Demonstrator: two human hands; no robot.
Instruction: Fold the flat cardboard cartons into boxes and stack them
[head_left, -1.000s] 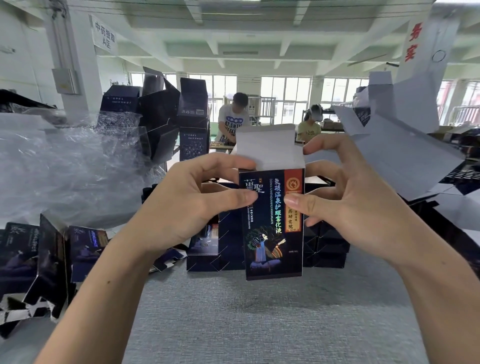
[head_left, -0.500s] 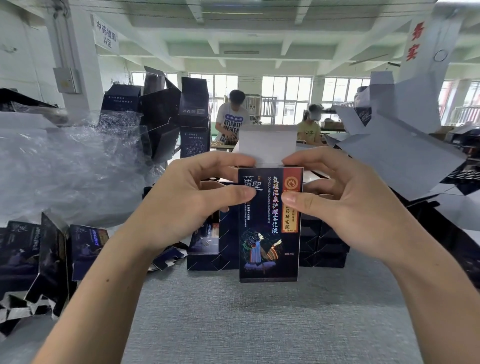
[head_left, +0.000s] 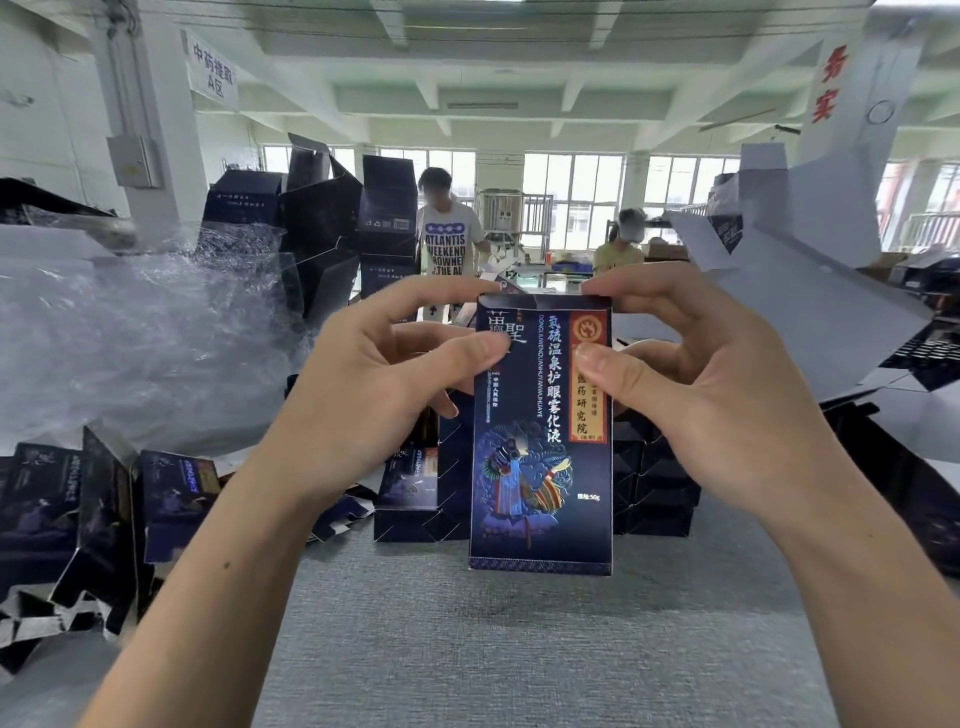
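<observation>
A dark blue printed carton stands upright in front of me above the grey table, its top flap folded down flat. My left hand grips its upper left side, thumb on the front face and forefinger on the top edge. My right hand grips the upper right side the same way, thumb on the orange label. Behind the carton, folded dark boxes lie stacked in a low row on the table.
Loose part-folded cartons pile at the left edge. Crumpled clear plastic wrap fills the left. Tall dark boxes stand behind it. Flat white carton blanks lean at the right. Two people work at a far bench.
The white top flap that stood up above the carton has been folded down and closed. Both forefingers moved down onto the top edge.
</observation>
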